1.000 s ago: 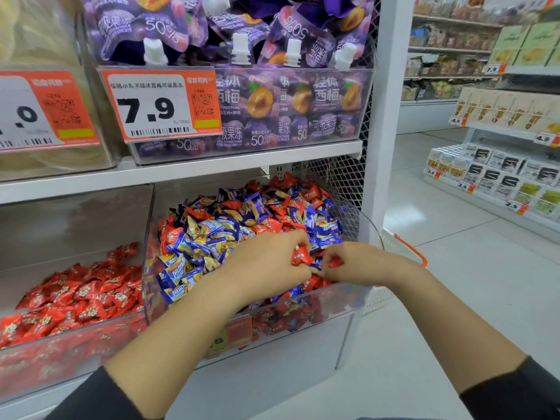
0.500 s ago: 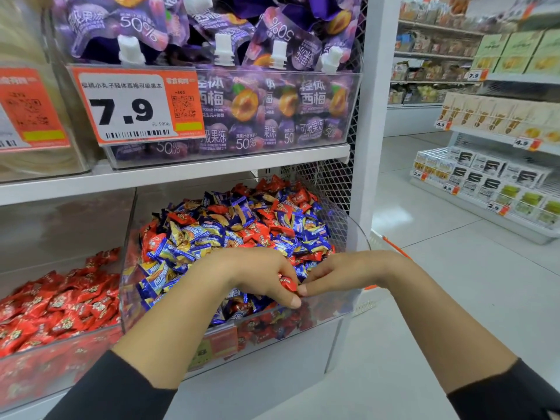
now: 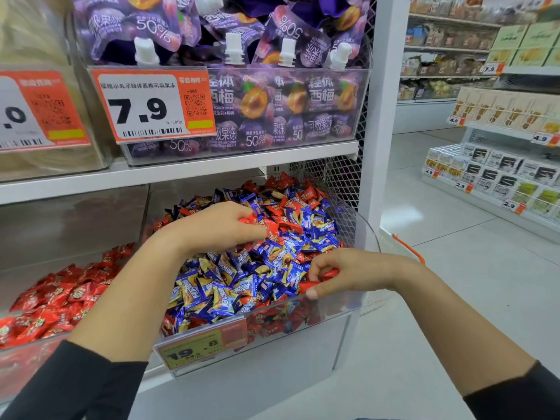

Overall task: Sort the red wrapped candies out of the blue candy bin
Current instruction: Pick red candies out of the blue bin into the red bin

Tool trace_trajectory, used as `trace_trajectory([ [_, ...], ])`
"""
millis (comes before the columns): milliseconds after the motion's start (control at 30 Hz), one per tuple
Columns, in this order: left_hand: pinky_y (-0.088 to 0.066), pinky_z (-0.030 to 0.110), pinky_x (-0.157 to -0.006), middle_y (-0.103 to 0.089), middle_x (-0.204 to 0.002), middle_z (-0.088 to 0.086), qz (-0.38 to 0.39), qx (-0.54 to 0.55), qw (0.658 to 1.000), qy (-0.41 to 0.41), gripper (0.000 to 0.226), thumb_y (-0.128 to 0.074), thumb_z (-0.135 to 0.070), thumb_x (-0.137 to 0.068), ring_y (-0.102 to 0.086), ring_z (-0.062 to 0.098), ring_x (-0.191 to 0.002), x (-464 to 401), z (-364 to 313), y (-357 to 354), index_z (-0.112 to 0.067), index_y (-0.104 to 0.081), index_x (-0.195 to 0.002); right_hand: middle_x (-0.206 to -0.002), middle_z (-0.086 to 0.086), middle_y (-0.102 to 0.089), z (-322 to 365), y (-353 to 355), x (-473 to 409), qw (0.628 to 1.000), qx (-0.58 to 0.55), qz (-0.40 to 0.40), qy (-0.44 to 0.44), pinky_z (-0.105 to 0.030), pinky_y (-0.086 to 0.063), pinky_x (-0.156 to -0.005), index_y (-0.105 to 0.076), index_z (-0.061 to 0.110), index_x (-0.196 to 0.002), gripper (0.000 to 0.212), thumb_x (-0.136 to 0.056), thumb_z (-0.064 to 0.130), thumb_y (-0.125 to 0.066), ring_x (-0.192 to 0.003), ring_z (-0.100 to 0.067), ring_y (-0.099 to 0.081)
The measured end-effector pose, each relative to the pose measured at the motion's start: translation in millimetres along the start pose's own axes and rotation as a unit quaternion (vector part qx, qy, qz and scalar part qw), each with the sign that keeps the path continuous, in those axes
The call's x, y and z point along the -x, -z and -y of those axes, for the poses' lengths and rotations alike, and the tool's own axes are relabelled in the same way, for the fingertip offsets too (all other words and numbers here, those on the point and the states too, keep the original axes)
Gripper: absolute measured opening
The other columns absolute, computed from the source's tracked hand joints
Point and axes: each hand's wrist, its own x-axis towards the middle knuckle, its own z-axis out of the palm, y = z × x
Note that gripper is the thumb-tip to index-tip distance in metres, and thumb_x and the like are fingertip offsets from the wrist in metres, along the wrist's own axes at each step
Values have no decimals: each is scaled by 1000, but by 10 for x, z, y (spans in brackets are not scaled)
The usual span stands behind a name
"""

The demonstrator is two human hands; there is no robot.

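Note:
A clear plastic bin (image 3: 333, 307) on the lower shelf holds a heap of blue wrapped candies (image 3: 230, 286) with red wrapped candies (image 3: 288, 225) mixed in, mostly toward the back. My left hand (image 3: 218, 227) is over the middle of the heap, fingers closed around red candies (image 3: 249, 219). My right hand (image 3: 348, 272) is at the bin's front right corner, pinching red candies (image 3: 330, 272) just above the rim.
To the left, a second clear bin (image 3: 27, 350) holds only red candies (image 3: 51, 304). A yellow and orange price tag (image 3: 203, 345) hangs on the front of the mixed bin. Purple jelly pouches (image 3: 272, 101) fill the shelf above. An aisle floor (image 3: 454, 268) lies to the right.
My two hands were touching at the bin's front rim; now they are apart. My left hand moved back over the middle of the heap, the right one stayed near the front right corner.

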Motion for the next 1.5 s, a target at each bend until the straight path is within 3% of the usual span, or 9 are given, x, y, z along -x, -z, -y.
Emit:
trace_trajectory([
  [167,-43,26,-54,-59,-62,-6,-63,7,998,5,17,-62,-29,-86,-53,12,-53,-14,74,-24,-25,-52,-72,-75,7,-59,-14,-12,-9,998,-62,5,0,-25,-42,-73,-61,21,-88,19,-85,38,-69,-72,-8,-51],
  [267,-43,29,-58,-62,-75,-3,-127,-57,990,13,4,-60,-29,-85,-55,14,-62,-64,103,-106,-27,-57,-86,-72,23,-57,-27,-14,-33,998,-55,-4,-3,-22,-41,-75,-61,32,-95,6,-91,28,-62,-71,-1,-50],
  [467,-39,25,-57,-65,-87,-6,-233,-113,966,-28,15,-55,-25,-92,-55,11,-70,-183,70,-299,-22,-65,-102,-64,21,-51,127,-85,-30,999,-44,11,16,-13,-38,-68,-63,39,-63,32,-94,41,-56,-62,5,-46],
  [733,-43,43,-98,-27,-155,4,-22,-268,963,20,67,-43,-44,-99,-36,28,-136,-406,83,-452,-28,-8,-153,-58,9,-38,107,-244,-183,989,10,-144,12,-26,-29,-55,-46,23,-60,35,-91,32,-61,-51,-5,-32],
  [1000,-45,37,-81,-54,-121,2,-13,-256,967,4,44,-42,-42,-99,-52,25,-112,-364,40,-430,-23,-37,-139,-62,4,-46,17,-115,-268,914,-73,-399,0,-32,-37,-57,-53,14,-75,30,-89,38,-63,-54,-15,-41],
  [1033,-44,34,-76,-56,-109,-1,-6,-235,972,-3,41,-42,-42,-99,-55,23,-103,-352,39,-400,-22,-40,-135,-75,5,-56,29,-97,-305,916,-51,-399,-6,-34,-43,-63,-60,20,-90,13,-90,32,-61,-62,-16,-50],
  [1133,-44,34,-75,-55,-89,-5,-19,-163,986,-20,37,-44,-41,-98,-54,19,-86,-300,30,-281,-19,-45,-129,-129,-2,-51,34,-67,-441,935,64,-343,-57,-31,-44,-83,-50,32,-133,41,-93,27,-56,-98,-22,-60],
  [1233,-45,34,-75,-60,-101,-1,-54,-131,990,-22,42,-43,-42,-98,-54,15,-78,-233,18,-171,-20,-43,-133,-143,-4,-45,25,-123,-538,940,147,-294,-90,-35,-47,-91,-46,29,-140,44,-96,33,-53,-111,-24,-58],
  [1500,-46,37,-94,-58,-128,0,-74,-116,990,-6,55,-39,-53,-97,-55,19,-112,-149,52,-114,-27,-35,-145,-91,-2,-65,-21,-122,-435,939,103,-319,-73,-28,-41,-65,-61,22,-99,9,-94,26,-55,-79,-19,-56],
])
